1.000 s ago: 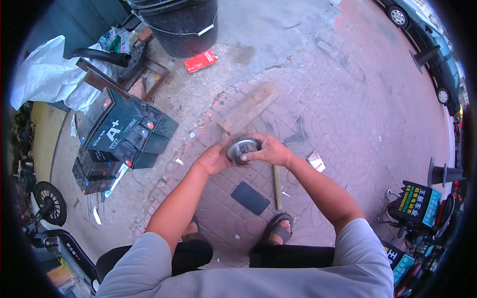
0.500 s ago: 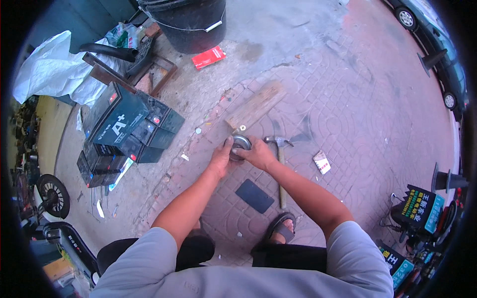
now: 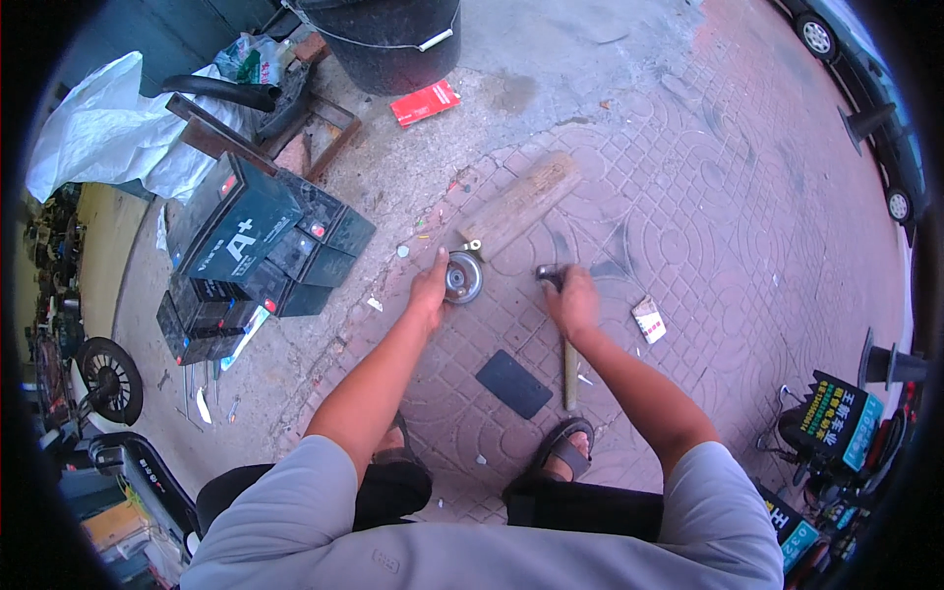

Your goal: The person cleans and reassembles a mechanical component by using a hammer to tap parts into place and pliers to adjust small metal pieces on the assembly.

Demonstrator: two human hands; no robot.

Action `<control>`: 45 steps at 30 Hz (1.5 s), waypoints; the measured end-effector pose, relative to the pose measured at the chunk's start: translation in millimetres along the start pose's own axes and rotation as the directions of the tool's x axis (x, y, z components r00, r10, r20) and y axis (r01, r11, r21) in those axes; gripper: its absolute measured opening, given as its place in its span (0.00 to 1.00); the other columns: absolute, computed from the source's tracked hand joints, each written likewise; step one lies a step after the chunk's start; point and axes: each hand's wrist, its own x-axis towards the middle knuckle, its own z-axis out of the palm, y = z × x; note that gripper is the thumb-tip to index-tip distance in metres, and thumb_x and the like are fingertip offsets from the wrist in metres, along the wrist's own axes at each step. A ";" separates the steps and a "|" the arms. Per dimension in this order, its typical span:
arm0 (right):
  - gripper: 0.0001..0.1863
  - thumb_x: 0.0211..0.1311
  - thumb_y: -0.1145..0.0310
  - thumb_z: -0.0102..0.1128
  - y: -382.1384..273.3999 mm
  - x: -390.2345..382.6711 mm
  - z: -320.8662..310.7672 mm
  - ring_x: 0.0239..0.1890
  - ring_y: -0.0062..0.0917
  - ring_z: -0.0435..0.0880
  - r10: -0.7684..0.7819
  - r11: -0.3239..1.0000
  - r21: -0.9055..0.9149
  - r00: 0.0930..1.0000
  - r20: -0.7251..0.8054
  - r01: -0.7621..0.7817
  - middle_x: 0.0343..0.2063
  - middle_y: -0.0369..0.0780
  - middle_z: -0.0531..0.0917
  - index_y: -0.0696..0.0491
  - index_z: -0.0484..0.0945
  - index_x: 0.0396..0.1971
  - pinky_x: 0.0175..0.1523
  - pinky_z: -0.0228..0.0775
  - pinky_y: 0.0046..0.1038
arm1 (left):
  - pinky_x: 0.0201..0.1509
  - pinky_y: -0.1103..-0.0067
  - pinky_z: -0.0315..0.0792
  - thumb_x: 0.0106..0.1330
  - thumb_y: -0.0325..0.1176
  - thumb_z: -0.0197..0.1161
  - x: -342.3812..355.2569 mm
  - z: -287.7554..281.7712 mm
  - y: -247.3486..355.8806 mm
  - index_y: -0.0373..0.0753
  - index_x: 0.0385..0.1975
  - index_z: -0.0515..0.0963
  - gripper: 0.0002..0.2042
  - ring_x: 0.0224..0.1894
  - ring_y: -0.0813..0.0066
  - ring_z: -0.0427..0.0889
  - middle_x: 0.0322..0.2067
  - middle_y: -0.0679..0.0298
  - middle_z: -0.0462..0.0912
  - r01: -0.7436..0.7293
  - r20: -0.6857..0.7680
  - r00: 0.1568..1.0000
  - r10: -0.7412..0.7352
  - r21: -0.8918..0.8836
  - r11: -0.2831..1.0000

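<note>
My left hand [image 3: 430,288] grips the left edge of a round, shiny metal drum-like part [image 3: 462,278]; its circular face points up. A small yellowish lug with a hole [image 3: 474,245] shows at the top of that part, close to the lower end of a wooden block [image 3: 521,200]. Off to the right, my right hand [image 3: 573,303] is closed around a hammer [image 3: 570,379] just below its head. The hammer's wooden handle runs down toward my foot, and the fingers partly cover its head.
A dark flat plate [image 3: 514,383] lies on the paving between my arms. Right of the hammer is a small white packet [image 3: 649,320]. Stacked black batteries [image 3: 265,246] stand at left, a black bucket [image 3: 383,44] and red box [image 3: 425,102] beyond. Parked scooters [image 3: 836,423] fill the lower right.
My right hand has let go of the round metal part and moved right onto the hammer. My left hand now holds the part alone, slightly left of before.
</note>
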 end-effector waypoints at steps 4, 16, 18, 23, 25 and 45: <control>0.25 0.55 0.59 0.74 46.2 -28.6 2.4 0.49 0.52 0.81 0.005 0.988 -0.151 0.998 -0.063 -0.014 0.41 0.55 0.83 0.61 0.78 0.45 0.57 0.74 0.45 | 0.31 0.73 0.72 0.67 0.67 0.64 25.2 -4.3 -3.4 0.42 0.44 0.81 0.29 0.32 0.76 0.82 0.34 0.67 0.86 -0.076 0.009 0.997 0.076 -0.013 0.997; 0.17 0.64 0.71 0.63 27.4 -13.8 -6.2 0.26 0.27 0.85 0.312 0.397 0.704 0.808 0.500 -0.588 0.26 0.47 0.83 0.64 0.75 0.49 0.32 0.77 0.31 | 0.51 0.66 0.75 0.72 0.62 0.59 44.3 6.9 25.4 0.27 0.44 0.85 0.34 0.45 0.61 0.86 0.42 0.52 0.88 -0.203 -0.260 0.932 0.252 0.200 0.959; 0.17 0.65 0.72 0.62 -0.5 -13.9 -28.9 0.26 0.26 0.85 0.258 0.622 0.625 0.877 0.406 -0.472 0.26 0.46 0.83 0.64 0.74 0.50 0.32 0.77 0.31 | 0.54 0.61 0.75 0.74 0.61 0.53 36.2 18.0 38.6 0.28 0.38 0.86 0.34 0.48 0.47 0.86 0.41 0.42 0.87 -0.179 -0.308 0.877 0.368 0.502 0.846; 0.20 0.70 0.68 0.61 -66.5 6.1 -54.9 0.37 0.52 0.87 -0.314 0.946 0.119 0.943 0.107 0.302 0.34 0.57 0.85 0.61 0.71 0.56 0.43 0.78 0.48 | 0.56 0.55 0.74 0.73 0.60 0.52 71.6 0.4 46.5 0.26 0.38 0.85 0.34 0.47 0.35 0.83 0.39 0.33 0.83 -0.244 -0.214 0.800 0.560 0.738 0.630; 0.20 0.70 0.67 0.61 -84.9 18.0 -50.6 0.43 0.60 0.82 -0.323 0.940 0.167 0.936 0.144 0.298 0.39 0.61 0.84 0.61 0.71 0.56 0.48 0.75 0.52 | 0.56 0.55 0.74 0.74 0.59 0.50 72.2 4.2 52.3 0.26 0.37 0.85 0.34 0.48 0.36 0.83 0.39 0.34 0.84 -0.241 -0.175 0.817 0.549 0.761 0.602; 0.13 0.73 0.64 0.57 -153.3 54.6 -25.5 0.34 0.55 0.85 -0.452 0.890 0.078 0.891 0.035 0.448 0.31 0.60 0.83 0.59 0.73 0.35 0.40 0.76 0.52 | 0.56 0.54 0.75 0.76 0.57 0.46 74.6 -6.2 46.2 0.26 0.37 0.84 0.34 0.48 0.36 0.84 0.40 0.34 0.84 -0.245 -0.171 0.840 0.515 0.728 0.641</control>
